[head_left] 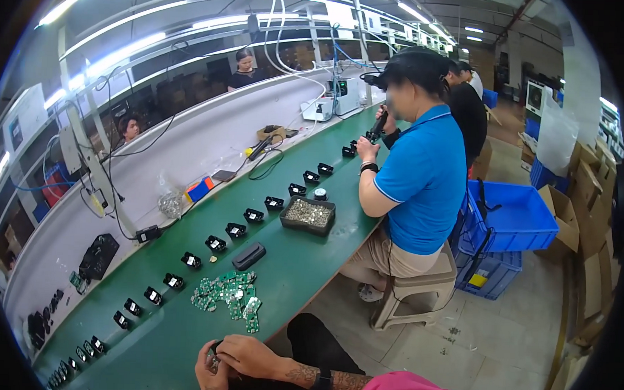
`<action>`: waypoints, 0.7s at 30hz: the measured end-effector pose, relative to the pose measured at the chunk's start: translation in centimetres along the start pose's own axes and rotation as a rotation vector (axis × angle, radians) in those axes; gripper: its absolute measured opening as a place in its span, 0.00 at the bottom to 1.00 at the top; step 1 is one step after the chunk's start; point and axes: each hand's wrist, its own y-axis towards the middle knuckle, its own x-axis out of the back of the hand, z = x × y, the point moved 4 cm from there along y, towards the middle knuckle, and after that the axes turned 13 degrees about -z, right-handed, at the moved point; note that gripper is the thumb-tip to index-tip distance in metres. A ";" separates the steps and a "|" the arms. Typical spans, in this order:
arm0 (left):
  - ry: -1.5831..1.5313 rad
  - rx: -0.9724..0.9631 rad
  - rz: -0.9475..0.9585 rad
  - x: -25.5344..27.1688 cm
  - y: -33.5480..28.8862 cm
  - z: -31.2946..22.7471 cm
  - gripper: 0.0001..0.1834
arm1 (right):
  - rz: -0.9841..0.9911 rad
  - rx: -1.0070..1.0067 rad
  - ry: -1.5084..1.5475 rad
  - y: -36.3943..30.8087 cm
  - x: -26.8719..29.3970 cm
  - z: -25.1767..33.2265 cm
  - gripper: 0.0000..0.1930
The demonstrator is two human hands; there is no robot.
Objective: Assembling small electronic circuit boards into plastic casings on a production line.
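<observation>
Close to the bench's near edge, my left hand (211, 376) and my right hand (253, 355) are together, fingers curled round a small black plastic part (215, 346). Most of that part is hidden by my fingers, so its exact kind does not show. Just beyond my hands lies a loose pile of small green circuit boards (227, 292). Behind the pile rests a closed, dark oblong case (249, 256). A long row of small black plastic housings (191, 260) with pale labels runs along the green bench (295, 270).
A dark tray (307, 228) of small metal parts stands farther along the bench. A co-worker in a blue shirt (423, 157) sits on a beige stool (419, 288), holding a black power screwdriver (379, 124). Blue crates (514, 216) and cardboard boxes (589, 239) are at right.
</observation>
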 end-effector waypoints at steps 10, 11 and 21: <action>0.158 0.108 0.001 0.3 -5.1 0.1 0.23 | 0.326 0.049 -0.127 -2.9 1.1 1.0 0.08; 0.091 0.171 -0.015 0.7 -6.0 0.5 0.23 | 0.351 0.100 -0.175 -3.4 0.7 1.3 0.08; 0.103 0.196 -0.094 2.8 -8.1 2.0 0.26 | 0.197 0.158 -0.142 -5.0 -2.1 2.4 0.05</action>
